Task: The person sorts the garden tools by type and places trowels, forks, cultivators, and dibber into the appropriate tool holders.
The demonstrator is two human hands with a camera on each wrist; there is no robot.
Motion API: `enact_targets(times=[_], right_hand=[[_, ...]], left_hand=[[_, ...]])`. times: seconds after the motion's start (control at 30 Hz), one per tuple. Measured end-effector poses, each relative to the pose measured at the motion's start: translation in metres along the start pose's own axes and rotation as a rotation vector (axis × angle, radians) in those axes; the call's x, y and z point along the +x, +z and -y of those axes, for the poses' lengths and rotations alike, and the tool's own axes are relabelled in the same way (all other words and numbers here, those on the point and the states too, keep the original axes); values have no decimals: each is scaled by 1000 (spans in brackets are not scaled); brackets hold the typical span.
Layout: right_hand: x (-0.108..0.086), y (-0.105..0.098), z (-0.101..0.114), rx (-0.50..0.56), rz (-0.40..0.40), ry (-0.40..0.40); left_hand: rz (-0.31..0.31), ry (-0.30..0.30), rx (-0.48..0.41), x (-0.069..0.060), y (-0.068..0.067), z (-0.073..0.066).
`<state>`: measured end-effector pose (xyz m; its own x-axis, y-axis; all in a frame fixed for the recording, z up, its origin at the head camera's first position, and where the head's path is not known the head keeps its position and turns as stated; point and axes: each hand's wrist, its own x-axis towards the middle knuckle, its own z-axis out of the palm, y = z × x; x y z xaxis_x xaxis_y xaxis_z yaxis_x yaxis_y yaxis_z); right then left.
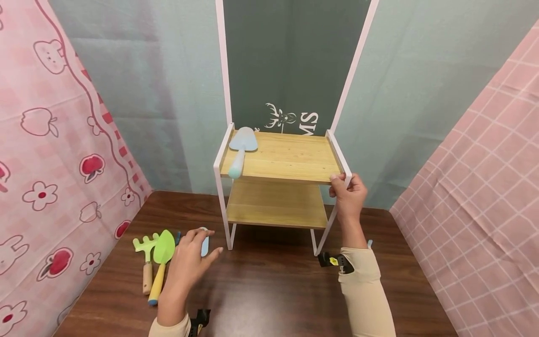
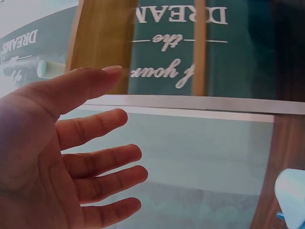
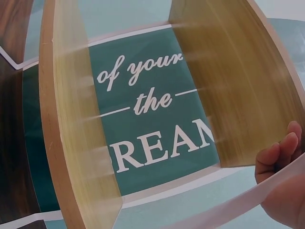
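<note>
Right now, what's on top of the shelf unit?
A pale blue trowel lies along the left side of the upper board; the right hand covers part of its front right corner.

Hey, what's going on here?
A person is holding the front right corner of a small two-tier shelf with their right hand. Their left hand, fingers apart, holds nothing and is near some garden tools. A pale blue trowel lies at the left end of the top tier. A green rake and a green spade with a yellow handle lie on the table, left of the shelf.
</note>
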<state>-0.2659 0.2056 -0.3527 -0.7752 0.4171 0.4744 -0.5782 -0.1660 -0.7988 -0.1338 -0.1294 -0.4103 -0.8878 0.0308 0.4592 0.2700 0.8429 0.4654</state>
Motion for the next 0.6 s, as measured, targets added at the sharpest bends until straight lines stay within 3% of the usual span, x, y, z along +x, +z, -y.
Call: enact_targets(times=[0.23,0.6], right_hand=[[-2,1,1,15,37,27],[-9,-1,2,118,50,33]], left_hand=[[31,-21,13,-12,3,13],[12,-18,30,-31,4,40]])
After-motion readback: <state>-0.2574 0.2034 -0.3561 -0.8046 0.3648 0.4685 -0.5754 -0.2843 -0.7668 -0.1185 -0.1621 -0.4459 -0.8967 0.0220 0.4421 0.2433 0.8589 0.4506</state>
